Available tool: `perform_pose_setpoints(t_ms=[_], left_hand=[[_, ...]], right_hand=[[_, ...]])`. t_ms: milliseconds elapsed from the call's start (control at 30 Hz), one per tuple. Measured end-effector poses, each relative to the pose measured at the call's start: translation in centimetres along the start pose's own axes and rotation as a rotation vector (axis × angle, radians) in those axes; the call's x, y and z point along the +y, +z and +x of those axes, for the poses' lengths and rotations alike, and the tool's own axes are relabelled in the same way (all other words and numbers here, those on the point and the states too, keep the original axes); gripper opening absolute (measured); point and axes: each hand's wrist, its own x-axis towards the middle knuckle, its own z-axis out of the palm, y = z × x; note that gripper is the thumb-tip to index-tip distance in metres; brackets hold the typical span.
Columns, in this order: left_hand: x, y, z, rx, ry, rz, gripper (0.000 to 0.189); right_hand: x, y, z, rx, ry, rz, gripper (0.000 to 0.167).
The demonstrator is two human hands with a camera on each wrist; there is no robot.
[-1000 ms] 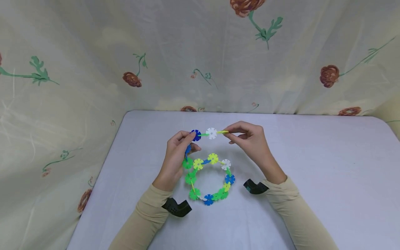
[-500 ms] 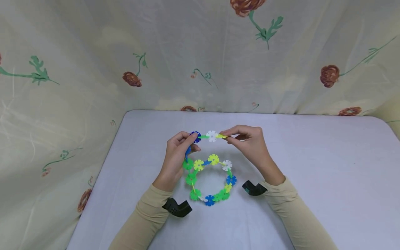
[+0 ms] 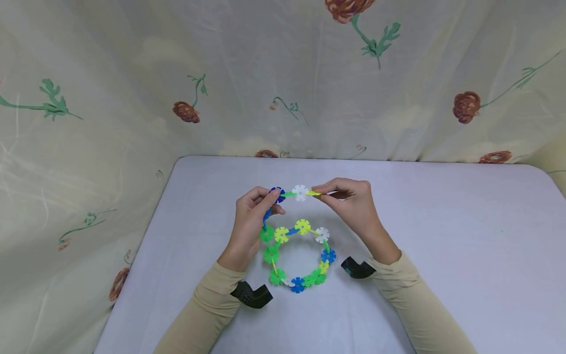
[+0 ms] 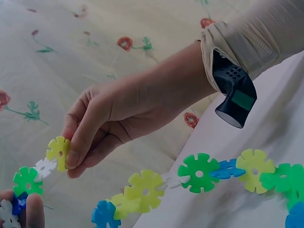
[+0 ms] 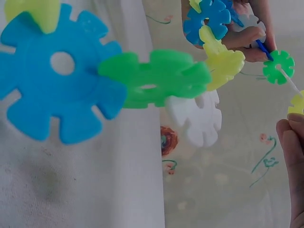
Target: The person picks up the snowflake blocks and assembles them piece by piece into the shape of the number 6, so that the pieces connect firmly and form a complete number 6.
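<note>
A chain of interlocking plastic snowflake discs hangs between my hands in the head view. My left hand [image 3: 247, 221] pinches a dark blue disc [image 3: 278, 194] between thumb and fingers. To its right a green disc, seen edge-on, links to a white disc [image 3: 300, 192]. My right hand [image 3: 351, 201] pinches the yellow disc [image 4: 58, 153] at the chain's end, which meets the white one. Below the hands is a ring of green, yellow, blue and white discs [image 3: 271, 254]. A blue disc [image 3: 267, 215] and a green disc [image 3: 267, 233] run from the left hand toward this ring.
A pale cloth covers the table [image 3: 442, 231]. Flower-patterned curtain [image 3: 247, 98] hangs behind the table and along its left side. Each sleeved wrist carries a black camera mount, such as the left one [image 3: 252, 294].
My right hand has shifted slightly left and toward me with the yellow disc, and its fingertips are nearer the white disc. The held chain and ring have shifted slightly. The left hand is nearly still.
</note>
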Motion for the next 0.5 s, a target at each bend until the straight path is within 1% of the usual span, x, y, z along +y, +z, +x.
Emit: perform_pose_setpoints(t_ms=[100,233,300,433,500], left_hand=[[-0.08,0.09,-0.07,-0.012,-0.004,0.012,0.02],[-0.17,0.28,-0.21,-0.038,-0.028,0.037,0.022],[-0.19,0.33,-0.23,-0.034,-0.037,0.043,0.022],[-0.11,0.33,-0.15,-0.015,-0.05,0.024,0.023],[-0.06,0.36,-0.07,-0.015,-0.061,0.01,0.022]], right_hand=[[0.01,-0.21,-0.03,-0.003,-0.004,0.005,0.011],[0.03,-0.5,0.02,-0.002,0.004,0.006,0.007],[0.04,-0.53,0.1,-0.014,0.024,0.009,0.006],[-0.09,-0.46,0.23,-0.044,0.085,0.003,0.008],[-0.2,-0.55,0.25,-0.053,0.117,-0.019,0.014]])
